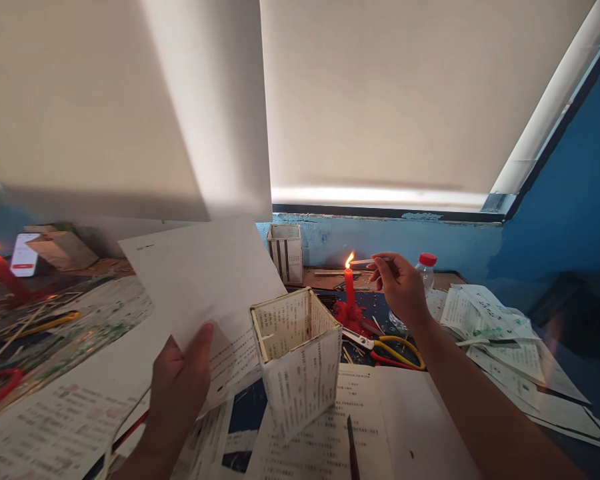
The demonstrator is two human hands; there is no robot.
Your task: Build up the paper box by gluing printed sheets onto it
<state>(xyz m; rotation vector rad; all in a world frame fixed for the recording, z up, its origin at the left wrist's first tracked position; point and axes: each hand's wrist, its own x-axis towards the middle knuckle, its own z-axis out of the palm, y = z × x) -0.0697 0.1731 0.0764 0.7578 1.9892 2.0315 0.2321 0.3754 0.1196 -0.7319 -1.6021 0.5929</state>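
Note:
My left hand grips the lower edge of a white paper sheet, holding it up at a tilt over the desk. My right hand pinches a thin pale stick and holds its tip at the flame of a lit red candle. The candle stands in a pool of red wax. Between my hands stands an open box made of printed paper, its top open.
A second paper box stands at the blue wall. Scissors with yellow and red handles lie by the candle, a clear bottle with a red cap behind my right hand. Printed sheets cover the desk. Another lit red candle and a phone are at far left.

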